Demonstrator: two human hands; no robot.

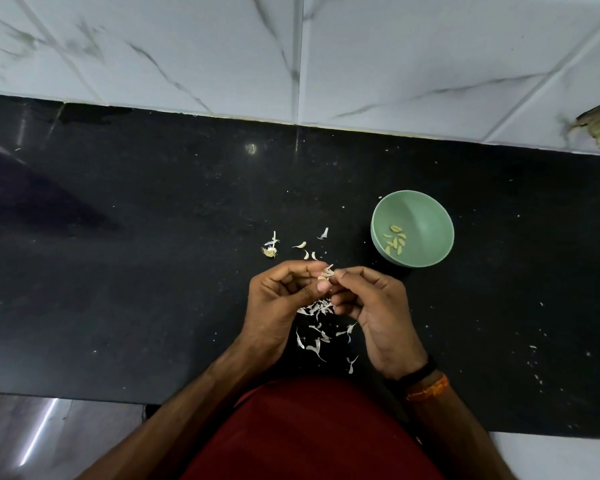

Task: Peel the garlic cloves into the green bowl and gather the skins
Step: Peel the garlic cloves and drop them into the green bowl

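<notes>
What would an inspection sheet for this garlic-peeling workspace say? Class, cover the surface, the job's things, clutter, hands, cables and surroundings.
Surface: black counter, speckled with small white bits.
Job's things: green bowl right of the hands, holding several peeled cloves; one garlic clove held between both hands.
Clutter: loose skins scattered on the counter beneath the hands; more scraps and a root end lie beyond them.
Hands: left hand and right hand both pinch the clove at the fingertips.
Cables: nothing seen.
Surroundings: white marbled wall tiles behind the counter; a brownish object at the right edge, too blurred to identify.
</notes>
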